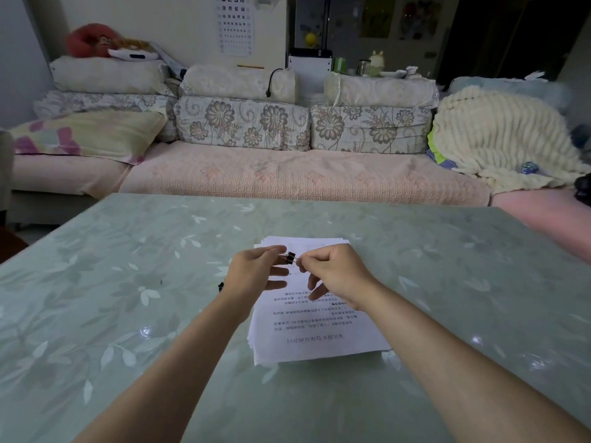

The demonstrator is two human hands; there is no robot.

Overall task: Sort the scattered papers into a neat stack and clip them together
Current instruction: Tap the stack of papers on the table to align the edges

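Note:
A stack of white printed papers [315, 338] lies in the middle of the green table [128, 282], its edges roughly lined up, the text upside down to me. Above its far half I hold a small black binder clip [290, 258] between both hands. My left hand [256, 273] pinches one wire handle with thumb and forefinger, the other fingers spread. My right hand [332, 273] pinches the other handle. The clip hangs just above the sheets and is not on the paper's edge. A small dark object [220, 286] peeks out beside my left wrist.
A sofa [287, 177] with floral cushions runs along the table's far edge. A cream blanket [499, 139] is heaped at its right end. The glossy tabletop shows a leaf pattern.

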